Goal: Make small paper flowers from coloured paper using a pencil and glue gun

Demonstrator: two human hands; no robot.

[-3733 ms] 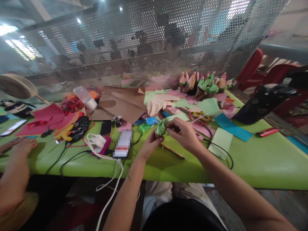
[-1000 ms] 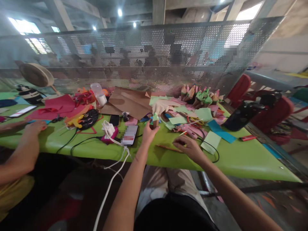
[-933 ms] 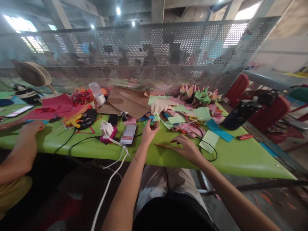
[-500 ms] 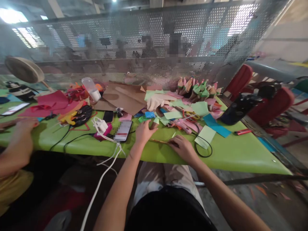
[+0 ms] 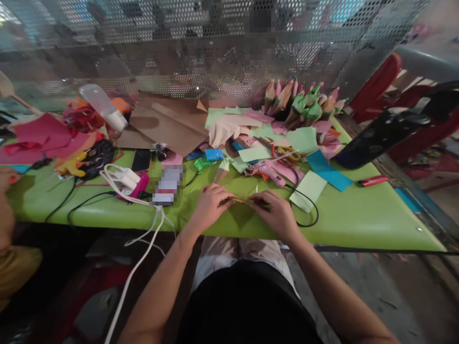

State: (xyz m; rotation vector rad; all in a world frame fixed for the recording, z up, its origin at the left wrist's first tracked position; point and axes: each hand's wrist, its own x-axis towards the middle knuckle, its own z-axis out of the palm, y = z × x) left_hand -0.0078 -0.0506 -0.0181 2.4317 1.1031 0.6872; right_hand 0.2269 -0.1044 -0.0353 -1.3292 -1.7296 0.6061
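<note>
A thin brown strip (image 5: 239, 200) stretches between my hands, just over the green tabletop. My left hand (image 5: 212, 204) pinches its left end, and my right hand (image 5: 275, 210) grips the other end, with fingers closed and curled. Whether the strip is paper or a stick is too small to tell. Just beyond my left fingers lies a small brown paper piece with a pale green top (image 5: 224, 167). A pink glue gun (image 5: 269, 172) rests past my right hand, its black cable looping beside a pale green paper sheet (image 5: 308, 191).
Left of my hands are a phone (image 5: 167, 187) and a white charger (image 5: 128, 178) with trailing cables. Brown paper (image 5: 168, 122) and paper flowers (image 5: 304, 102) lie behind. A dark bottle (image 5: 376, 141) leans right, near a red pen (image 5: 373, 181). Another person's arm (image 5: 5, 210) is at far left.
My left hand has come down from beside the green-topped paper piece and closed on the strip's left end. My right hand still holds the strip. The view has tilted downward.
</note>
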